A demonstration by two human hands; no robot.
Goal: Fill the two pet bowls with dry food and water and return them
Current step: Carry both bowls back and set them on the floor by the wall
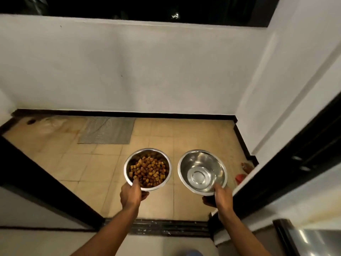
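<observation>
White plastered walls [129,67] close in a small balcony-like recess, with a dark opening [140,8] running above the far wall and a black skirting band [125,113] along its foot. Beige floor tiles [73,163] with thin pale joints cover the ground, stained near the far left corner, where a crumpled bit of clear plastic [49,122] lies beside a grey ribbed mat [108,130] set flat against the skirting. Black door frames [42,182] slant in from both sides, and a black threshold strip [166,228] crosses the near edge of the tiles. At the lower right a shiny metal surface [317,241] catches the light. By the right wall, on the floor, sit a small red object [240,178] and a brownish one [246,166] just beyond it; what they are cannot be told. No brand, label or writing can be read anywhere. Two steel bowls are held side by side above the tiles, near each other but apart. The food bowl [127,172], on the left, is filled with brown dry kibble [147,171]; the left hand [132,195] has it by the near rim, thumb over the edge and fingers curled beneath, a closed grip. The second bowl [202,170], on the right, shows its bright inside and ringed bottom; whether clear water lies in it cannot be told. The right hand [221,197] clasps its near rim the same way, thumb inside and fingers under.
</observation>
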